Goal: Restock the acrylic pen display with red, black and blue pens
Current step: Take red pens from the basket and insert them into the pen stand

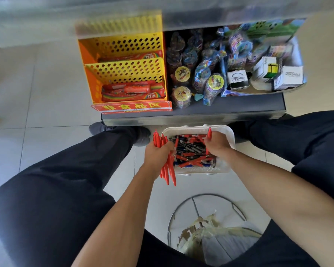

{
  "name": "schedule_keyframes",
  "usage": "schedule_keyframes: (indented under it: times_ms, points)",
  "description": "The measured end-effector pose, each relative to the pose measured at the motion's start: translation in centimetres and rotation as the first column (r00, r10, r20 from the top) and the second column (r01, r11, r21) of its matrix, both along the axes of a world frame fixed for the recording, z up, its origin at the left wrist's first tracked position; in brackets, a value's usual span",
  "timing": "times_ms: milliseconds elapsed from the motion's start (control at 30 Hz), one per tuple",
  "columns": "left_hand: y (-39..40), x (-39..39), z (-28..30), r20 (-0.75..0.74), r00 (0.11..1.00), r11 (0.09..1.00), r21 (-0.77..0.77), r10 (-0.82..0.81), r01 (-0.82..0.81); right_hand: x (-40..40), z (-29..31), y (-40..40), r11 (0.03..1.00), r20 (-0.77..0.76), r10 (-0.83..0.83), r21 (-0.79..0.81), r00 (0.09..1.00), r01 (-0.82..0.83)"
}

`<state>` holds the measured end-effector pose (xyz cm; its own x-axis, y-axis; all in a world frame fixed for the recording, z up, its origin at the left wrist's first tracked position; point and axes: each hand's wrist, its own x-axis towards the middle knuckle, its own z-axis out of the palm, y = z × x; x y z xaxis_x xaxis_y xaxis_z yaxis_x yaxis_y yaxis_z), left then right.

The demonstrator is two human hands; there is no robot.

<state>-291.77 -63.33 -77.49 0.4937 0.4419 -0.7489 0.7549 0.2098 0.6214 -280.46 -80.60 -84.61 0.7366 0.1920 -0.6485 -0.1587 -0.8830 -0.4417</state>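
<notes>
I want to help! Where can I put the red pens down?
Bare floor tiles left of the yellow rack, and a dark shelf strip before the toys. The white basket is crowded with pens, both hands there.

Readable from where I stand: red sign [131,108] under the yellow rack [123,72], upside down to me, "非食品区". Two white boxes [237,79] [289,77] on the shelf: "VERSATILE". Candy wrapper print illegible.

Mixed red, black and blue pens [193,149] heaped in a white basket [228,135]; a red-pen bundle [167,166] upright beside it
</notes>
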Motion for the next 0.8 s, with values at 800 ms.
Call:
schedule_keyframes:
  times_ms: [800]
  points:
    - [-2.8, 1.7, 7.7, 0.371, 0.920, 0.983, -0.168, 0.126, -0.067, -0.5, 18.3, 0.2, 0.813, -0.156, 0.342, 0.543, 0.927, -0.208]
